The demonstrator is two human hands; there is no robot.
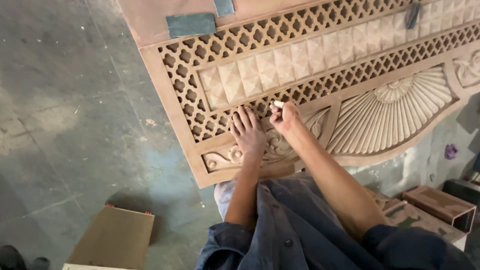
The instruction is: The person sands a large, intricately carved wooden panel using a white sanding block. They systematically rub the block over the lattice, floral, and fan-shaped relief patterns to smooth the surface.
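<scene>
Wood is what both hands are on: a big pale carved wooden panel with little flower-shaped holes, lying flat above the grey floor. The left hand lies open and flat on the carving, likely to keep it from sliding. The right hand has its grip pinched shut on a small pale folded bit, perhaps sandpaper, pressed against the holes. Two blue-grey sheets lie on the far edge.

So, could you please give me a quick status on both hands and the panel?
Left hand flat on carved wooden panel. Right hand shut on small pale piece at lattice. Nothing in the way.
</scene>
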